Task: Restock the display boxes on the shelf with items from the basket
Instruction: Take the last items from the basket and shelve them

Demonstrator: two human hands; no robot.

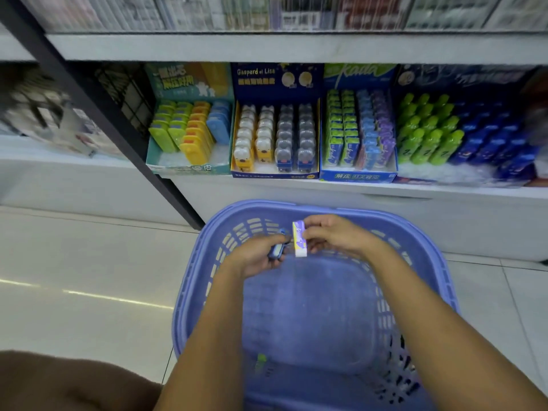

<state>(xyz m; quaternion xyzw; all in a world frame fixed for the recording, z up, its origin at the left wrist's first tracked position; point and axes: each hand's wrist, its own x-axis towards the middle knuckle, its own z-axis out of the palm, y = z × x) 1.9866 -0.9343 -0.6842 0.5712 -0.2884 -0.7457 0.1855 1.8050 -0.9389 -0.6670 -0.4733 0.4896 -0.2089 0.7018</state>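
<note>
Your left hand (257, 258) grips a small blue item (276, 251), mostly hidden by your fingers. Your right hand (335, 236) pinches a purple-and-white eraser (299, 243). Both are above the basket (326, 207) near its 12 o'clock rim. A blurred green item (261, 361) lies inside at 6 o'clock. The display boxes (275, 134) line the shelf (296, 188) edge at 12 o'clock, and there is open floor (89, 262) at 9 o'clock.

We count four printed cardboard display boxes (275, 174), one lavender slotted plastic basket (296, 206), one left hand (257, 258), one right hand (336, 235), one purple-and-white eraser block (299, 239), one small blue item (277, 251).

blue item (276, 251): mostly hidden inside left grip (257, 258) | top-shelf goods (267, 11): blurred, unreadable
</note>
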